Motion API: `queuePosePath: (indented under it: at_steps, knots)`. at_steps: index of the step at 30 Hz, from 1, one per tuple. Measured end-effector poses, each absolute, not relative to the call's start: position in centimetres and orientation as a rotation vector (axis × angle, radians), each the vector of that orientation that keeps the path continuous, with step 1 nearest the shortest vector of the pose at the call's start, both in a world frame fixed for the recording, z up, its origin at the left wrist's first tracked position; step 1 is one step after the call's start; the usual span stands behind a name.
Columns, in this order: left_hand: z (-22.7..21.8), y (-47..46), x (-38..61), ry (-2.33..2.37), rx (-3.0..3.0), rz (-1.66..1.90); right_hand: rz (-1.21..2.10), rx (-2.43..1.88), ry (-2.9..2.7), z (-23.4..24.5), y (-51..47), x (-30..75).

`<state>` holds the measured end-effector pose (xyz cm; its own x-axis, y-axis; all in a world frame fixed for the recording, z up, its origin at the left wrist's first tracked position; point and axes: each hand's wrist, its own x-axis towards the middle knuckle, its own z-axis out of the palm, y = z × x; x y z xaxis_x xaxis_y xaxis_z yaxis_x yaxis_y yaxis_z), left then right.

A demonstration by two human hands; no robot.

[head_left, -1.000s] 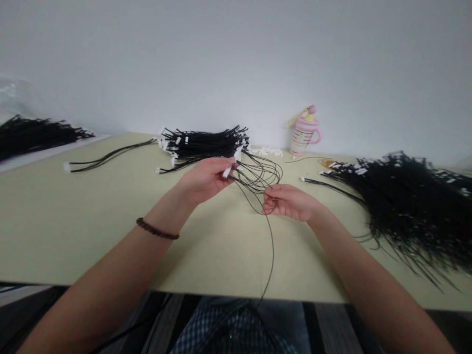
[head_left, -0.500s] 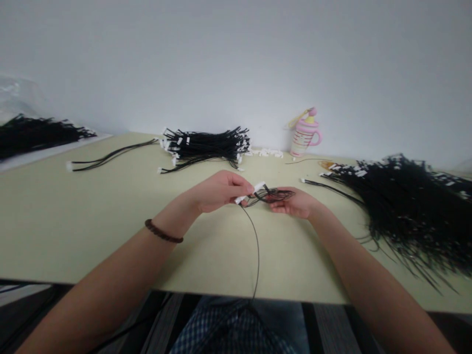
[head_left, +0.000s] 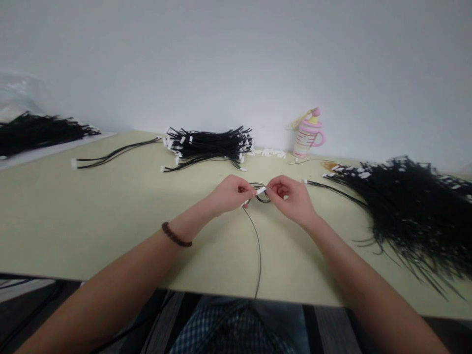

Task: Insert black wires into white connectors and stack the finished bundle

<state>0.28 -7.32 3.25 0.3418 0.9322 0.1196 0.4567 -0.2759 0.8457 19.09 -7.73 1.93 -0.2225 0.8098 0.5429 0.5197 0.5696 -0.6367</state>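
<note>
My left hand [head_left: 234, 191] pinches a small white connector [head_left: 260, 191] between thumb and finger, just above the table. Thin black wires [head_left: 262, 199] curl in a loop below and behind it. At the connector's right end, the fingertips of my right hand [head_left: 291, 196] are pressed together on a wire end or the connector's edge; the exact contact is too small to see. A second white piece [head_left: 245, 202] shows under my left fingers. From there a single thin black wire [head_left: 259, 246] runs down over the table's front edge.
A bundle of black cables with white connectors [head_left: 212, 143] lies at the back. A large wire pile [head_left: 413, 211] covers the right side, another heap [head_left: 40, 130] the far left. Loose white connectors [head_left: 271, 153] lie near a pink cup [head_left: 307, 137]. The pale table [head_left: 110, 216] meets a wall.
My right hand has let the looped wires go from its palm and moved up to the connector, fingertips pinching at its right end. My left hand has shifted slightly right, still holding the connector.
</note>
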Motion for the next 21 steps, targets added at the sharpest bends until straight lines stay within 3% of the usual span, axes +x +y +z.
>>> queuePosePath:
  at_steps: [3, 9, 13, 21]
  knots:
    - [3.2, -6.6, -0.4, 1.291, 1.851, 0.936, 0.106, -0.61, -2.259, 2.6, -11.6, 16.3]
    - [3.2, -6.3, -0.7, 1.277, 1.723, 0.972, -0.11, 0.029, -2.411, -0.3, -17.7, 11.2]
    - [3.2, -6.3, -0.6, 1.269, 1.674, 1.002, -0.088, 0.249, -2.524, -2.5, -18.8, 10.3]
    - [3.3, -6.2, -0.5, 1.292, 1.502, 1.088, -0.048, 0.363, -2.836, -2.6, -19.0, 10.8]
